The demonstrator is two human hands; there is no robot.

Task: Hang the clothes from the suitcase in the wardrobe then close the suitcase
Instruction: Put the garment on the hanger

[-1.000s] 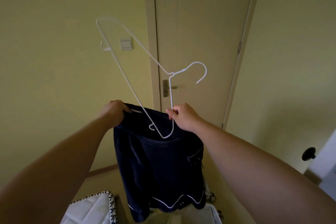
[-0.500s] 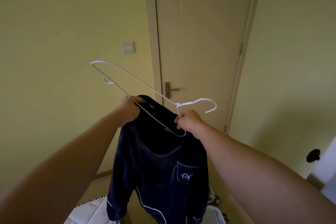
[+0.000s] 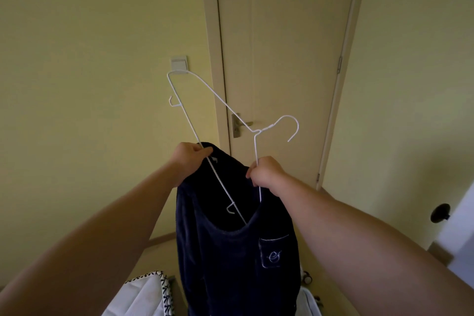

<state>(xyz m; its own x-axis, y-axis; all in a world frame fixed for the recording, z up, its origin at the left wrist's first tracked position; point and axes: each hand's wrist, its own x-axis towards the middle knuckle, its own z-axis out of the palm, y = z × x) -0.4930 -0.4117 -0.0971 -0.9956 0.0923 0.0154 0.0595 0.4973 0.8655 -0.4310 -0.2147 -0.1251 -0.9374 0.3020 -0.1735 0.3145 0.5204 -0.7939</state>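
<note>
A dark navy top (image 3: pixel 230 259) with white piping and a chest pocket hangs in front of me. My left hand (image 3: pixel 188 159) grips its collar edge at the upper left. My right hand (image 3: pixel 266 172) pinches the wire of a white wire hanger (image 3: pixel 220 102) just below its hook, together with the collar. The hanger is tilted; its lower end reaches down inside the neck opening, and its other end sticks up to the left. A white suitcase edge (image 3: pixel 311 300) shows at the bottom, mostly hidden by the top.
A closed cream door (image 3: pixel 282 59) with a metal handle (image 3: pixel 239 124) stands straight ahead, a light switch (image 3: pixel 178 65) on the yellow wall to its left. White fabric with black stitched trim (image 3: pixel 143 295) lies at the bottom left. A dark round knob (image 3: pixel 440 213) sits at right.
The hanger has swung up from nearly flat to steeply tilted, and its lower end now sits deeper in the neck opening. Both hands keep their grips.
</note>
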